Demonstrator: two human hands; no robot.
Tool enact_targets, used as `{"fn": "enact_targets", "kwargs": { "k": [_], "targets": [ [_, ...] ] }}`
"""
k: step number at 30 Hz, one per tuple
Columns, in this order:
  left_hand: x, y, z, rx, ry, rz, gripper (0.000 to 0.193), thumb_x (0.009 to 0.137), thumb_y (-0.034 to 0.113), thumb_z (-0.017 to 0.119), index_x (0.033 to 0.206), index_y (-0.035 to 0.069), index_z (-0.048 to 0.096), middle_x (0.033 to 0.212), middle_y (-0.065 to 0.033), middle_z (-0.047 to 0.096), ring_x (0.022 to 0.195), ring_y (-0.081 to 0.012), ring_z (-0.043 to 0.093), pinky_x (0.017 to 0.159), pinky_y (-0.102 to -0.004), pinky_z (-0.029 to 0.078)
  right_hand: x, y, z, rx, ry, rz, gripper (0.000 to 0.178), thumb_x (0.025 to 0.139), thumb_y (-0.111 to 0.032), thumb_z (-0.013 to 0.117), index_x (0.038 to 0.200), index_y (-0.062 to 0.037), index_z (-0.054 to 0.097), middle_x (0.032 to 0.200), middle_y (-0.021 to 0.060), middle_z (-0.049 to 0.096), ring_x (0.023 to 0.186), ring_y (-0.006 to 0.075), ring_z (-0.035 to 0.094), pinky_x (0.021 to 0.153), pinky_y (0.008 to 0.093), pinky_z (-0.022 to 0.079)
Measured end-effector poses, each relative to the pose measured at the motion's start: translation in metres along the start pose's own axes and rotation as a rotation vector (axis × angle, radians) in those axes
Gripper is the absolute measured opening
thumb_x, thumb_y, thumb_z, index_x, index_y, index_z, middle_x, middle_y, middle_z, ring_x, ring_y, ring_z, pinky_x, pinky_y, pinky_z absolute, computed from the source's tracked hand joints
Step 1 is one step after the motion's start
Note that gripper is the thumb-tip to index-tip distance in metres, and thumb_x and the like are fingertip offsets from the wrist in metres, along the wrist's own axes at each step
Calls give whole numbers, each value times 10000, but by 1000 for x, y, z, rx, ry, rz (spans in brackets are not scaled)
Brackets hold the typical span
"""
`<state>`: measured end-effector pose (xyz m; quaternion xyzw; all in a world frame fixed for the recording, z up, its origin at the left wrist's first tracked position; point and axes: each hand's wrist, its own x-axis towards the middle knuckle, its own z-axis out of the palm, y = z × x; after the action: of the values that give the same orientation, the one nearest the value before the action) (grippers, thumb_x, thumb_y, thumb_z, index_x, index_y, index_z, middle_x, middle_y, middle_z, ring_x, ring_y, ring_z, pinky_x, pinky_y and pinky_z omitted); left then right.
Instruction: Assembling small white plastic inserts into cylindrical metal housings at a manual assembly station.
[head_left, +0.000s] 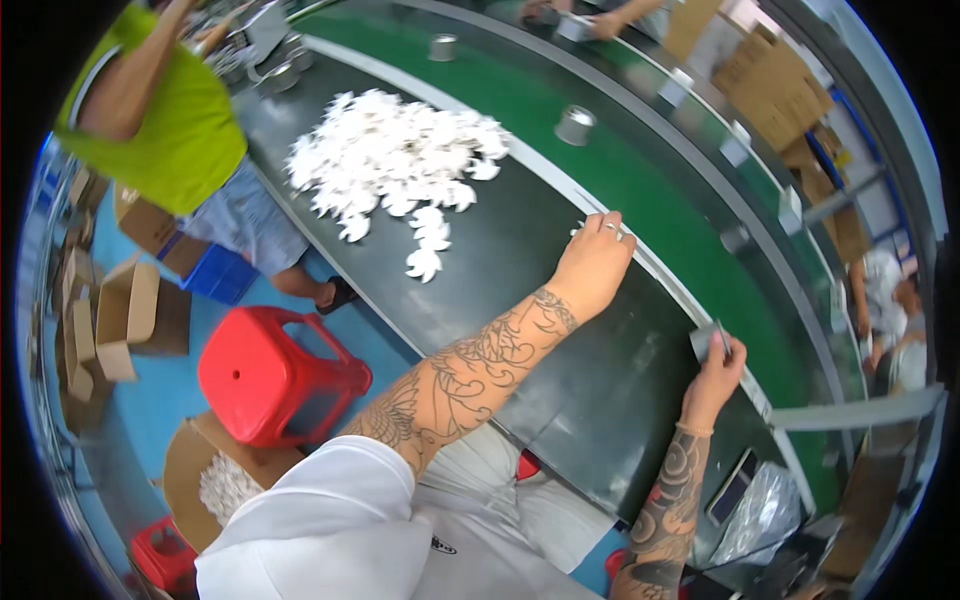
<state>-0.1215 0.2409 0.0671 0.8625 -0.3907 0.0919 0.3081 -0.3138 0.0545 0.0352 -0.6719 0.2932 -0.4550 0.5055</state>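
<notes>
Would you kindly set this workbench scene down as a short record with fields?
Left hand: near the bench's conveyor-side edge; grip unclear
Right hand: pinching a small grey piece
Bench: dark top, bearing a heap of white curved pieces
Conveyor belt: green, carrying round metal pieces
Near right forearm: phone, clear plastic bag
Floor: red plastic stool

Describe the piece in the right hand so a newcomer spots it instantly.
Find the long dark table beside the green conveyor. Toward the picture's right, the right hand holds the small grey piece, farther up than the phone and clear plastic bag. Unlike the white pieces heaped on the left, it is grey and held.
</notes>
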Motion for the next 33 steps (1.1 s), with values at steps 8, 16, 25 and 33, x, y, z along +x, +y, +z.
{"fn": "enact_targets", "kwargs": {
  "k": [8,16,25,33],
  "targets": [
    [13,16,20,-776,-83,20,219,858,51,602,1054,-14,675,928,-172,709,872,-210,707,774,-305,550,-4,-22,10,-32,-19,24,208,883,-159,705,897,-49,529,758,-60,456,638,27,373,547,194,309],
    [13,8,13,-408,-125,425,253,884,16,548,1111,21,660,926,-143,683,828,-320,652,776,-371,526,-7,-25,2,102,-94,177,152,934,-180,639,921,-65,541,851,-42,515,741,39,439,659,194,358],
    [-1,37,13,-1274,-540,-97,292,903,-27,580,1192,-61,576,1054,-75,621,900,-164,650,839,-304,551,-23,-47,18,999,-112,683,363,1001,-279,509,1222,9,489,1205,160,583,1136,319,582,1020,402,483],
    [-11,52,12,-802,-337,362,153,845,40,687,995,19,709,1207,-114,586,935,-194,635,815,-309,515,-31,-43,26,921,-297,663,325,1029,-304,437,1211,-45,510,1168,98,600,1059,190,592,939,373,491]
  ]
}}
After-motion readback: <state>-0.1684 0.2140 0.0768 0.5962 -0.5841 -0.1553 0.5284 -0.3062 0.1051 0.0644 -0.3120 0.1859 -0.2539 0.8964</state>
